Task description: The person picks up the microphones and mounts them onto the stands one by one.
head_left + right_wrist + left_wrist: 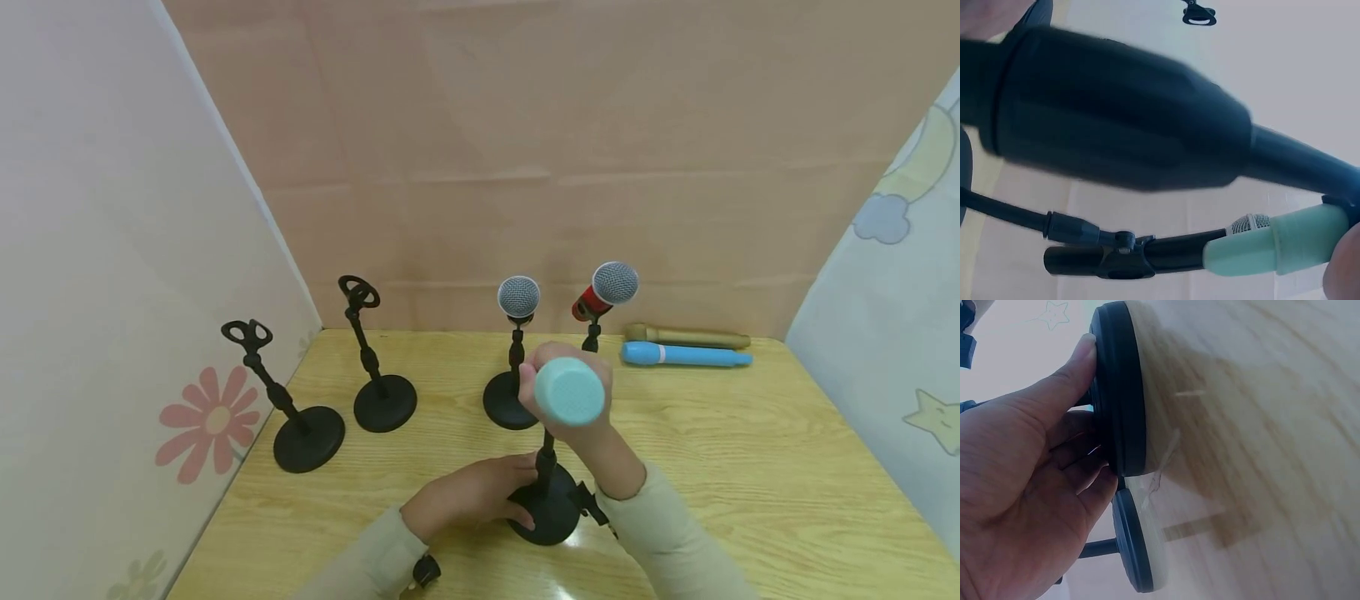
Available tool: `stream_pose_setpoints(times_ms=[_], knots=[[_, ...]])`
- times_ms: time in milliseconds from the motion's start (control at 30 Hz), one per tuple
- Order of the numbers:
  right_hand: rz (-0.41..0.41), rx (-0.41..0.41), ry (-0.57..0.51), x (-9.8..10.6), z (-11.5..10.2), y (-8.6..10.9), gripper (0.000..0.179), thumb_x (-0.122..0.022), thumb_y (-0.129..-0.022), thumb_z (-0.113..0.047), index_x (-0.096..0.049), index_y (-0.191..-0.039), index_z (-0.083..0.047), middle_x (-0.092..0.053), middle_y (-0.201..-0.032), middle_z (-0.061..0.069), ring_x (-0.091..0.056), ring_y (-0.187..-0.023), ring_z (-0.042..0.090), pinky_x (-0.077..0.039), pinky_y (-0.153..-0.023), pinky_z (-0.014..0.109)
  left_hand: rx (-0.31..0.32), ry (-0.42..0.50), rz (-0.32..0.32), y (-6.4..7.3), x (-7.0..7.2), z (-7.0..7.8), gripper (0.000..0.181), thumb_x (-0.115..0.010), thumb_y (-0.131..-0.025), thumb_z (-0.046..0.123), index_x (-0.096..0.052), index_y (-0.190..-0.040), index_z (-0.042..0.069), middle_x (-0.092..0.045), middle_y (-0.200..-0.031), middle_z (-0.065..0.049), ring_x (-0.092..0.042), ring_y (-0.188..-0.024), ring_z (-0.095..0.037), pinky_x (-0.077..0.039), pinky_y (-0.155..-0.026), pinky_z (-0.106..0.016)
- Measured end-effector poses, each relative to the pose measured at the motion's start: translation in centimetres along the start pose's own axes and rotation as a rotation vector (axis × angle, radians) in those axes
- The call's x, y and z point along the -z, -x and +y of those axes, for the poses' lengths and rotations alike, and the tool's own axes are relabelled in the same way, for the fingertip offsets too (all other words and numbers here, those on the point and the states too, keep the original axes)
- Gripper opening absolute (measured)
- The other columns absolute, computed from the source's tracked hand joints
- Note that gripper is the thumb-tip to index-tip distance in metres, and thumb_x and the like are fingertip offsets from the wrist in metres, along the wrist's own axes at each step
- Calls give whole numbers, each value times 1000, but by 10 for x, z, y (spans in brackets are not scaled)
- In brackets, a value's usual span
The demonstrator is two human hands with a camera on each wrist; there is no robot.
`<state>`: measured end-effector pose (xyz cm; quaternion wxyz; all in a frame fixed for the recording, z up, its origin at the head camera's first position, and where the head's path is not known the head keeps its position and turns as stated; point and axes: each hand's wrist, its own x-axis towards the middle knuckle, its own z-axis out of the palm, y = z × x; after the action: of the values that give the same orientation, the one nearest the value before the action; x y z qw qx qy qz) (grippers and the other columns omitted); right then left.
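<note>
your right grip is curled round the mint-green microphone, above the near microphone stand. its head end faces the head camera. the hand blocks that stand's clip there, so can't tell if the mic is seated. right wrist view: stand's pole blurred across the foreground, running off both sides; only a bit of your hand at the edge.

your left grip pinches the stand's round base on the worktop, thumb over the rim, some fingers in shadow.

behind: silver-headed microphone up on its stand, its black body visible only from the right wrist. red microphone beside it, lower stand and base hidden by your right hand. gold microphone lies at the back, partly covered by the blue microphone. two bare-clipped stands at left, front one, rear one.
</note>
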<state>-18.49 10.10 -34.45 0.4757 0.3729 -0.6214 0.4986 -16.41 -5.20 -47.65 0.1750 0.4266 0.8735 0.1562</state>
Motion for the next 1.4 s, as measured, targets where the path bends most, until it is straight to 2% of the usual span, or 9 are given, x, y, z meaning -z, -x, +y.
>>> stream_pose_setpoints(times_ms=[67, 133, 200, 267, 333, 533, 933, 1200, 1400], knots=[[48, 120, -21, -3, 2, -3, 36, -64, -95, -29, -63, -68, -5, -61, -60, 3, -57, -50, 15, -52, -56, 20, -3, -1, 4, 0, 0, 0, 65, -70, -93, 46, -55, -147, 14, -34, -162, 5, -35, -147, -10, -35, -117, -28], [108, 189, -43, -6, 3, -5, 33, -66, -93, -25, -64, -69, -2, -62, -60, 6, -59, -49, 18, -55, -58, 20, -7, 1, 7, 1, 0, -1, 65, -70, -92, 46, -54, -147, 14, -34, -163, 5, -35, -147, -10, -35, -117, -28], [148, 218, -48, -8, 3, -6, 31, -67, -92, -24, -64, -70, -2, -62, -59, 7, -60, -48, 19, -57, -61, 20, -11, 3, 10, 0, 0, -1, 66, -70, -92, 45, -54, -147, 13, -34, -163, 4, -36, -147, -11, -35, -117, -28], [154, 224, -37, -8, 3, -5, 31, -67, -91, -25, -64, -70, -2, -62, -59, 7, -60, -49, 19, -57, -62, 20, -17, 1, 14, 0, 0, -1, 66, -71, -92, 45, -54, -147, 13, -35, -162, 4, -36, -147, -11, -35, -117, -27], [127, 210, 15, -7, 2, -5, 32, -66, -93, -27, -64, -71, -4, -63, -60, 5, -60, -49, 18, -56, -62, 18, -20, 1, 17, 0, 0, -1, 66, -71, -92, 45, -54, -147, 12, -36, -162, 3, -37, -146, -11, -36, -116, -27], [42, 105, 16, -3, 1, -3, 35, -64, -95, -31, -65, -72, -3, -65, -64, 6, -64, -56, 17, -55, -65, 16, -22, 18, 14, 0, -1, -1, 65, -71, -92, 45, -55, -147, 13, -39, -160, 4, -38, -146, -11, -36, -116, -28], [5, 70, 79, 0, -1, 0, 36, -63, -96, -32, -64, -74, -4, -66, -67, 5, -64, -56, 16, -54, -62, 17, -40, -10, 27, 0, -4, -4, 63, -70, -93, 45, -56, -145, 13, -40, -159, 3, -38, -145, -11, -36, -116, -27], [8, 23, -16, 0, 2, 4, 36, -67, -95, -32, -64, -76, -2, -66, -68, 8, -65, -60, 16, -56, -71, 15, -39, 5, 28, 1, -2, -3, 66, -70, -93, 46, -53, -148, 13, -39, -160, 3, -38, -146, -11, -37, -115, -27], [9, 12, -46, 1, 3, 7, 34, -68, -94, -30, -65, -78, -1, -66, -70, 9, -65, -62, 16, -56, -74, 16, -34, 29, 24, 2, -1, -2, 64, -70, -93, 44, -53, -148, 17, -39, -160, 4, -37, -146, -11, -37, -116, -27]])
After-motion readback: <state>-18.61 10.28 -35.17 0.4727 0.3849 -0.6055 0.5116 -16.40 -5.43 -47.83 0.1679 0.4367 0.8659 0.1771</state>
